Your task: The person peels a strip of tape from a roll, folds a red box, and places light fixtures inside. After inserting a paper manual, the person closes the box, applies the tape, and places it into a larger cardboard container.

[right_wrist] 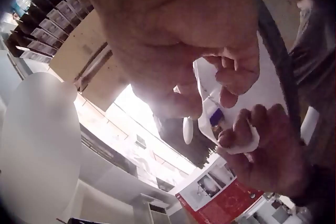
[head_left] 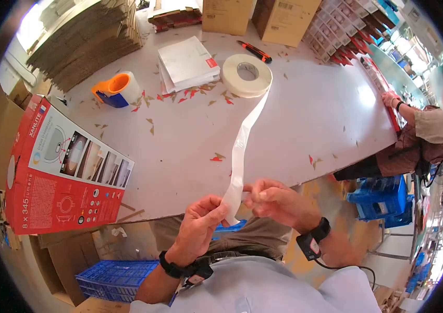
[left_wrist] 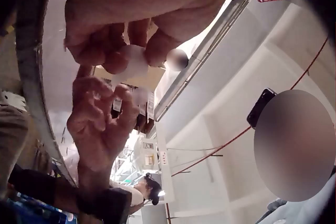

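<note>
A wide roll of white tape (head_left: 230,81) lies on the table, its loose strip (head_left: 240,151) running toward the person. My left hand (head_left: 206,214) pinches that strip near its end between thumb and fingers. Just right of it is my right hand (head_left: 279,201), fingers curled in with the thumb. At its fingertips a small white round sticker (right_wrist: 188,130) shows in the right wrist view, seen nearly edge-on. The left wrist view has the right hand (left_wrist: 97,124) facing the left hand (left_wrist: 152,8), whose fingertips hold a whitish piece of the strip (left_wrist: 135,62).
Behind the roll lie an orange-black cutter (head_left: 254,51) and stacked white boxes (head_left: 187,60). A tape dispenser (head_left: 117,89) stands at left, near a red-white carton (head_left: 70,167). Cardboard sheets (head_left: 83,41) rise behind. Scraps litter the table; another person (head_left: 430,128) works at right.
</note>
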`<state>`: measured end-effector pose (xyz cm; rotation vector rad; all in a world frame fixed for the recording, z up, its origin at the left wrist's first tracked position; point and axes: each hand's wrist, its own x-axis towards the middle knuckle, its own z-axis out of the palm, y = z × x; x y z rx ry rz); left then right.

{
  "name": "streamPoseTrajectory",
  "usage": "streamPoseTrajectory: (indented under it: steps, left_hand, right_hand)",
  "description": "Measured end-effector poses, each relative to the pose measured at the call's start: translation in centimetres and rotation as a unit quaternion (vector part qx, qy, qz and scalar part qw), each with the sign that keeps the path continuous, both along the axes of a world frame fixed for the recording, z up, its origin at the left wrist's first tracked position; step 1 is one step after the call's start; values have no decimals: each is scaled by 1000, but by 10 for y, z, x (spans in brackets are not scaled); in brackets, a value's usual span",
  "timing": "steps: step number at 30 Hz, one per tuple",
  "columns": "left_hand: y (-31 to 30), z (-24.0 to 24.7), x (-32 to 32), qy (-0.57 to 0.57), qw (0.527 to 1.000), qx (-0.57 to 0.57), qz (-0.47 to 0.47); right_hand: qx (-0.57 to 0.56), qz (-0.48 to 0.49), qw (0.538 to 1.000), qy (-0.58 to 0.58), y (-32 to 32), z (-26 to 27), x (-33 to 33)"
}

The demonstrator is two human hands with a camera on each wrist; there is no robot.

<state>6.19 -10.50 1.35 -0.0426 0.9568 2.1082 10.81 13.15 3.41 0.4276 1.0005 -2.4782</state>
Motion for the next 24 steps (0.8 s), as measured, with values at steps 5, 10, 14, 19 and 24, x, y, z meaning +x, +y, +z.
streamPoseTrajectory:
  steps: [5, 10, 14, 19, 24]
  left_hand:
    - [0, 3, -4, 45, 998, -44, -15]
    - [15, 7, -7, 294, 929, -204, 95]
    - [17, 20, -14, 407, 852, -312, 103]
    - [21, 15, -12, 267, 932, -228, 95]
    - [19, 21, -7, 212, 959, -169, 84]
  right_hand:
    - [-13, -31, 998, 48, -12, 2, -31]
    - [44, -35, 996, 66, -10, 13, -30]
    - [68, -34, 993, 85, -5, 14, -30]
    - [119, -47, 984, 124, -11, 20, -32]
    - [174, -48, 971, 158, -17, 18, -34]
